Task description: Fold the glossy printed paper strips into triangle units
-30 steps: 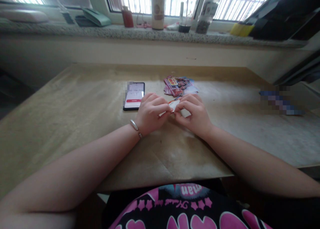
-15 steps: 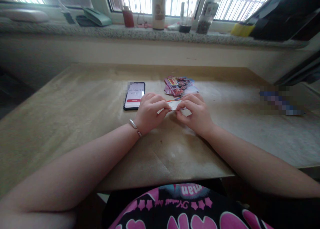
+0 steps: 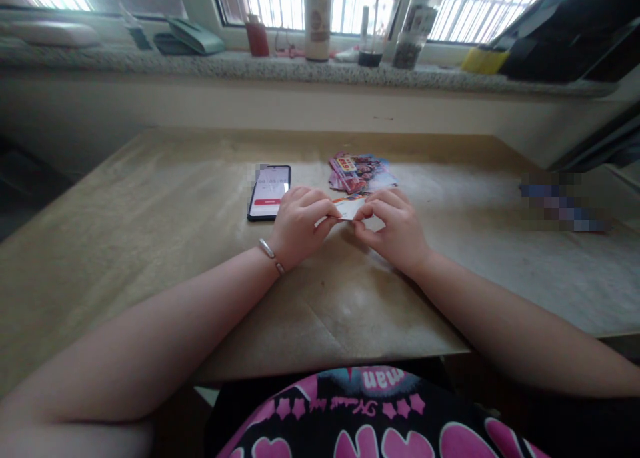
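My left hand (image 3: 299, 223) and my right hand (image 3: 395, 226) meet at the middle of the table, both pinched on a small white card (image 3: 349, 209) held between their fingertips just above the tabletop. A silver bracelet (image 3: 271, 255) is on my left wrist. Right behind the hands lies a small pile of colourful cards (image 3: 361, 171). A black phone (image 3: 269, 192) with a lit screen lies flat just left of my left hand.
The table (image 3: 150, 231) is covered with creased brown paper. A blurred bluish object (image 3: 563, 201) lies at the right. Behind the table runs a stone windowsill (image 3: 280, 66) with a red cup, a tall bottle, jars and a green case.
Both hands have shifted the card slightly lower and flatter toward the table; their grip is the same. Nothing else moved.
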A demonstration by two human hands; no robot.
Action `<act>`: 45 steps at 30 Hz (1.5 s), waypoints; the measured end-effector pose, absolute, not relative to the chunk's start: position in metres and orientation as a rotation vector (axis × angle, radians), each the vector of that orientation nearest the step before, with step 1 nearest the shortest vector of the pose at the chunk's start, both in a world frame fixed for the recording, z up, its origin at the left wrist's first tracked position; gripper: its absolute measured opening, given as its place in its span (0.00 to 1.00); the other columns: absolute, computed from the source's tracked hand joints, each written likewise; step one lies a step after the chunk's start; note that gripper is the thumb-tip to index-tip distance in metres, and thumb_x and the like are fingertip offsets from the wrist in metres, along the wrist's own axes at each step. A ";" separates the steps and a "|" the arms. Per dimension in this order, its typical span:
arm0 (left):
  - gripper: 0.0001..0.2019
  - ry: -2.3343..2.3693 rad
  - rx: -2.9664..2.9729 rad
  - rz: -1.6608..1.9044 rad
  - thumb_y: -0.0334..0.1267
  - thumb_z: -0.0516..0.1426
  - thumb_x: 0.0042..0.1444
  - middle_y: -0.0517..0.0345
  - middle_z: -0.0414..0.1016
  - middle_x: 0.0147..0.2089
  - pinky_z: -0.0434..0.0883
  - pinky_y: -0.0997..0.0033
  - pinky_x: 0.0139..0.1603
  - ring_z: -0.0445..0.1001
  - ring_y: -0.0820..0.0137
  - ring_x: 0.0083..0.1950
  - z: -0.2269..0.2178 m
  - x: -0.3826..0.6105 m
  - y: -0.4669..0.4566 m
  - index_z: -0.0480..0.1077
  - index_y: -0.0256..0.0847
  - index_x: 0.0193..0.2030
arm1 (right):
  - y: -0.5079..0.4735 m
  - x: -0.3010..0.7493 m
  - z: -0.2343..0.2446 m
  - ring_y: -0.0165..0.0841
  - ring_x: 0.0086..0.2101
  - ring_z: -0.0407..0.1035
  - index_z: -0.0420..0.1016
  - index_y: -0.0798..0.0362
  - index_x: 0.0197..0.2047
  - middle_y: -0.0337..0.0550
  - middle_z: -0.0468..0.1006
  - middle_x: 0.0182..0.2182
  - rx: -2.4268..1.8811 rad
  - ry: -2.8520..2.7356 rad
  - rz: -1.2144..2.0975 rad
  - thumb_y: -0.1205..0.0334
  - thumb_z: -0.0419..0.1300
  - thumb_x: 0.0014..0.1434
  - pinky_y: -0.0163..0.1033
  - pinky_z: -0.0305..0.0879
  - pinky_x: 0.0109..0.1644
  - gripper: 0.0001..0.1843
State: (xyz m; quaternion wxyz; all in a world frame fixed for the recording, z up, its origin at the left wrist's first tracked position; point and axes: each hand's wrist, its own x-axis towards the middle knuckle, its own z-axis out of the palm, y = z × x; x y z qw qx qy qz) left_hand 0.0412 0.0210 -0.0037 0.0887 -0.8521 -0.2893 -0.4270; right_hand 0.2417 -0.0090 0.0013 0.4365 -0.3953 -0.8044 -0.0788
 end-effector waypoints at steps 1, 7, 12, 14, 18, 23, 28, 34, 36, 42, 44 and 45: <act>0.09 -0.869 -2.536 -1.265 0.37 0.56 0.61 0.58 0.74 0.33 0.64 0.65 0.42 0.68 0.68 0.37 -0.004 0.041 0.021 0.71 0.43 0.30 | -0.009 0.242 0.001 0.37 0.36 0.68 0.70 0.48 0.27 0.41 0.74 0.29 -0.984 -2.001 -0.195 0.68 0.61 0.53 0.45 0.66 0.44 0.06; 0.09 -0.904 -2.548 -1.202 0.38 0.55 0.61 0.59 0.75 0.33 0.64 0.65 0.43 0.69 0.69 0.36 -0.003 0.038 0.024 0.72 0.43 0.30 | -0.009 0.243 0.001 0.37 0.36 0.67 0.72 0.48 0.27 0.41 0.74 0.29 -1.001 -2.016 -0.191 0.68 0.61 0.53 0.44 0.66 0.43 0.05; 0.11 -0.878 -2.614 -1.239 0.46 0.59 0.60 0.60 0.76 0.34 0.64 0.64 0.47 0.70 0.69 0.36 -0.003 0.035 0.027 0.73 0.44 0.30 | -0.008 0.244 0.000 0.36 0.35 0.67 0.71 0.48 0.28 0.40 0.73 0.29 -0.986 -1.999 -0.193 0.68 0.60 0.54 0.44 0.65 0.42 0.06; 0.10 -0.901 -2.642 -1.250 0.48 0.61 0.58 0.59 0.77 0.35 0.64 0.64 0.46 0.70 0.68 0.38 -0.003 0.033 0.029 0.74 0.44 0.32 | -0.007 0.245 -0.001 0.36 0.34 0.67 0.71 0.48 0.28 0.40 0.73 0.28 -0.977 -1.993 -0.195 0.68 0.60 0.55 0.43 0.65 0.41 0.06; 0.05 -0.911 -2.680 -1.316 0.41 0.62 0.57 0.58 0.76 0.37 0.66 0.67 0.44 0.72 0.69 0.39 -0.004 0.030 0.032 0.74 0.42 0.36 | -0.005 0.249 -0.003 0.35 0.33 0.67 0.71 0.49 0.28 0.39 0.73 0.27 -0.982 -1.973 -0.160 0.68 0.60 0.55 0.43 0.64 0.41 0.05; 0.06 -0.987 -2.685 -1.421 0.28 0.57 0.56 0.57 0.75 0.39 0.70 0.67 0.45 0.72 0.70 0.42 -0.005 0.027 0.035 0.74 0.41 0.37 | -0.003 0.253 -0.004 0.35 0.32 0.66 0.71 0.49 0.29 0.39 0.73 0.27 -0.997 -1.974 -0.077 0.68 0.60 0.54 0.42 0.63 0.40 0.04; 0.07 -1.004 -2.636 -1.504 0.28 0.56 0.59 0.57 0.73 0.39 0.71 0.66 0.46 0.71 0.71 0.42 -0.003 0.026 0.033 0.75 0.41 0.35 | -0.002 0.253 -0.005 0.34 0.33 0.67 0.72 0.49 0.30 0.39 0.73 0.27 -1.006 -2.039 -0.027 0.68 0.60 0.54 0.41 0.64 0.40 0.04; 0.07 -0.880 -2.565 -1.509 0.28 0.58 0.58 0.57 0.69 0.44 0.72 0.67 0.47 0.69 0.71 0.45 -0.005 0.027 0.032 0.75 0.42 0.33 | 0.000 0.252 -0.007 0.36 0.36 0.71 0.75 0.49 0.34 0.41 0.79 0.33 -1.145 -2.037 0.125 0.64 0.61 0.56 0.42 0.68 0.40 0.02; 0.07 -0.830 -2.581 -1.478 0.28 0.57 0.58 0.56 0.69 0.46 0.72 0.69 0.46 0.69 0.72 0.46 -0.005 0.027 0.031 0.75 0.42 0.33 | 0.001 0.251 -0.008 0.37 0.38 0.73 0.76 0.49 0.37 0.42 0.80 0.37 -1.183 -2.015 0.241 0.62 0.61 0.56 0.43 0.70 0.40 0.05; 0.09 -0.590 -2.556 -1.075 0.30 0.54 0.61 0.56 0.73 0.48 0.71 0.65 0.49 0.71 0.69 0.47 0.001 0.024 0.026 0.76 0.44 0.36 | 0.002 0.250 -0.012 0.35 0.41 0.75 0.74 0.48 0.47 0.42 0.80 0.43 -1.180 -1.980 0.549 0.63 0.60 0.56 0.44 0.73 0.46 0.13; 0.10 -0.543 -2.544 -0.990 0.30 0.53 0.62 0.56 0.74 0.47 0.71 0.66 0.49 0.71 0.69 0.47 0.003 0.024 0.025 0.76 0.44 0.36 | 0.003 0.250 -0.014 0.36 0.41 0.75 0.73 0.49 0.47 0.43 0.81 0.42 -1.188 -1.984 0.593 0.63 0.60 0.56 0.44 0.73 0.45 0.14; 0.10 -0.524 -2.548 -0.965 0.30 0.53 0.62 0.56 0.75 0.47 0.71 0.67 0.49 0.71 0.69 0.47 0.003 0.024 0.025 0.76 0.43 0.36 | 0.003 0.250 -0.015 0.36 0.41 0.75 0.72 0.48 0.48 0.44 0.81 0.42 -1.185 -1.977 0.613 0.63 0.61 0.55 0.44 0.73 0.45 0.15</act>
